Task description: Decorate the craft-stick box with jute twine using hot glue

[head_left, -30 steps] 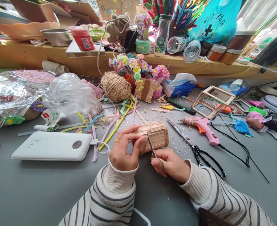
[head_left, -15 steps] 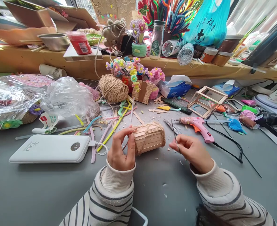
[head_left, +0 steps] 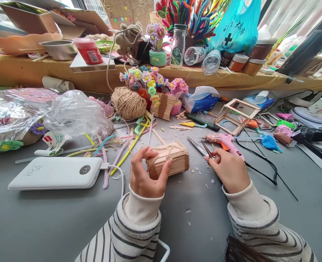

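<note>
— What could go wrong?

— The left hand (head_left: pixel 148 179), half-curled on the left end of the twine-wrapped craft-stick box (head_left: pixel 177 163) mid-way across the grey tabletop (head_left: pixel 195 236), might let it slide if its grip loosens. The right hand (head_left: pixel 230 169), closed on small scissors (head_left: pixel 206 148), could knock the pink glue gun (head_left: pixel 236 148) crowded beside it.

— And around them?

— White power bank (head_left: pixel 54 174) left, jute ball (head_left: pixel 128 103) further in; behind, a cluttered ledge (head_left: pixel 84 79).

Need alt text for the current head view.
Left hand grips a twine-trimmed wooden piece; right hand holds small scissors by larger scissors. On the grey table: glue gun, twine ball, power bank.
</note>
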{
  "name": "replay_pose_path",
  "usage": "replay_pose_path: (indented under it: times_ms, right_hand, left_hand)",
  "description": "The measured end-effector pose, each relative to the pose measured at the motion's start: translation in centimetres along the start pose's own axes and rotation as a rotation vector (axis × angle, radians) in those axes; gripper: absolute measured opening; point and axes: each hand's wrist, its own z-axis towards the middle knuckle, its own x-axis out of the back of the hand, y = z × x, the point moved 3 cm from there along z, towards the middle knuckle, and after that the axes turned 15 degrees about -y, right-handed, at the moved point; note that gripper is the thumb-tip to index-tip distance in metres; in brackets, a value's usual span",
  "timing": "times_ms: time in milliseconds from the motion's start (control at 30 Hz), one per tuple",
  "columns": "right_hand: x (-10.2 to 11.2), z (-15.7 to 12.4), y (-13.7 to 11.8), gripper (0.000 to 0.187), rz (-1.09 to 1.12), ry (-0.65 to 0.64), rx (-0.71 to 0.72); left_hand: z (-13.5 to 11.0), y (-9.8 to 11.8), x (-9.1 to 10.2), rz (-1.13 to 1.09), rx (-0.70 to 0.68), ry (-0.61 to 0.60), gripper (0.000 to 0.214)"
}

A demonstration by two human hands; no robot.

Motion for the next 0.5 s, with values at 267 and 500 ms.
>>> replay_pose_path:
  times_ms: [267, 500]
  right_hand:
    - [0.3, 0.1, 0.2, 0.028, 0.123, 0.093, 0.132]
    - [-1.0, -1.1, -3.6, 0.04, 0.691, -0.197, 0.429]
  left_hand:
    - [0.0, 0.3, 0.1, -0.075, 0.043, -0.027, 0.053]
    - [0.1, 0.3, 0.0, -0.085, 0.036, -0.025, 0.053]
